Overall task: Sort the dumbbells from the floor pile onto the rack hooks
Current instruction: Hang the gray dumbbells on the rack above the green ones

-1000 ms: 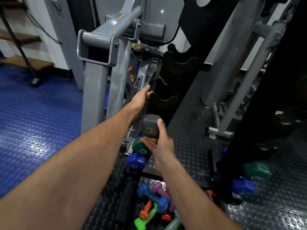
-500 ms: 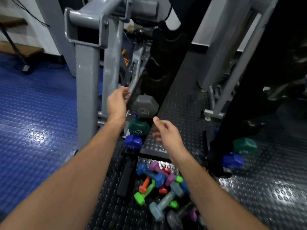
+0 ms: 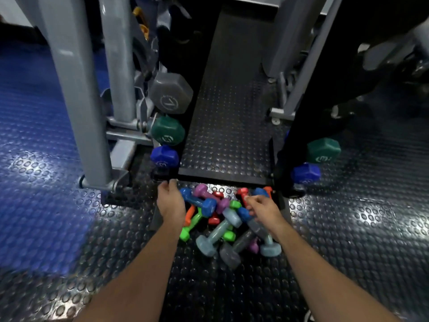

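The floor pile [image 3: 222, 219] is a heap of small coloured dumbbells: a blue one [image 3: 200, 202], a purple one [image 3: 203, 191], a red one [image 3: 241, 194], a pale blue one [image 3: 217, 234], a bright green one [image 3: 189, 230] and a grey one [image 3: 235, 248]. The black rack [image 3: 222, 178] stands just behind it. On its left side hang a grey hex dumbbell [image 3: 171, 92], a green one [image 3: 167, 130] and a blue one [image 3: 164, 156]. My left hand [image 3: 170, 202] is at the pile's left edge, its fingers curled by the rack's foot. My right hand [image 3: 261, 209] is over the pile, with bent fingers touching the red dumbbell.
The rack's right side carries a green dumbbell [image 3: 323, 150] and a blue one [image 3: 305, 173]. A grey machine frame [image 3: 76, 101] stands close on the left, another grey frame [image 3: 299, 73] on the right. The floor is studded rubber, blue [image 3: 34, 159] to the left.
The view has tipped down to the pile. My left hand left the rack post and dropped to the rack's foot. My right hand came off the grey dumbbell, which now hangs on the rack.
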A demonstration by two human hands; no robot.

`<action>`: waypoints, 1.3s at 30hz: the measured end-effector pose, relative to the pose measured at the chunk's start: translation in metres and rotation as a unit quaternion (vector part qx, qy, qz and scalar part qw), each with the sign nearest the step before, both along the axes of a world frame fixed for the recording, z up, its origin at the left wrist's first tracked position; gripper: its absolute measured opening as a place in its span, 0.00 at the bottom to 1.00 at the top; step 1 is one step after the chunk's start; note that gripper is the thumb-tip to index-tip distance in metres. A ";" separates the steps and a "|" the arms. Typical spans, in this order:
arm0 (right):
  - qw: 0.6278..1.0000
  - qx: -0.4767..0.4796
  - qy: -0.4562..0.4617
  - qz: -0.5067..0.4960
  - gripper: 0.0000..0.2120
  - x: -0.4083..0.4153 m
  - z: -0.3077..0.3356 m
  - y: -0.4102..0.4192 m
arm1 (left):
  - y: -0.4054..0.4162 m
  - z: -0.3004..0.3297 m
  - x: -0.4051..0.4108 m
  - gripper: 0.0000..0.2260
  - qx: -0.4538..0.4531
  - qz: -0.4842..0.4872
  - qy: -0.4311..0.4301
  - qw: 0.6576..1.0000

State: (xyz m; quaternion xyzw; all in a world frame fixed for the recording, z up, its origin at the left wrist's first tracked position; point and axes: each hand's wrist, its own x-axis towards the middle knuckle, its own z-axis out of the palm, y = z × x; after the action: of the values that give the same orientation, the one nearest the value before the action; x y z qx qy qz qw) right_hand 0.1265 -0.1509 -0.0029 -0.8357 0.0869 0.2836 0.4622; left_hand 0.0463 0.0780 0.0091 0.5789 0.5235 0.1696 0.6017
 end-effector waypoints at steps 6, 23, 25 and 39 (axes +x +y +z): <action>0.984 -0.153 -0.037 0.082 0.13 -0.003 -0.039 -0.037 | -0.056 -0.066 -0.004 0.10 -0.076 -0.201 0.105 0.971; 0.984 -0.136 0.045 0.102 0.31 0.017 -0.096 -0.056 | -0.136 -0.138 0.004 0.18 -0.127 -0.290 0.364 0.876; 0.977 -0.158 0.037 0.140 0.35 0.018 -0.099 -0.056 | -0.140 -0.136 0.007 0.18 -0.164 -0.325 0.384 0.849; 0.945 -0.225 -0.008 0.239 0.35 0.013 -0.097 -0.057 | -0.153 -0.180 -0.017 0.10 -0.307 -0.179 0.267 0.896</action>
State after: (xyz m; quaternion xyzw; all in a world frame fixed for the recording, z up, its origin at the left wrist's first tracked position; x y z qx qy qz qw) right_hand 0.1395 -0.2077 -0.1001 -0.9162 -0.0581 0.3523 0.1818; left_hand 0.0296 -0.0754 -0.1706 0.4730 0.5782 -0.2713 0.6069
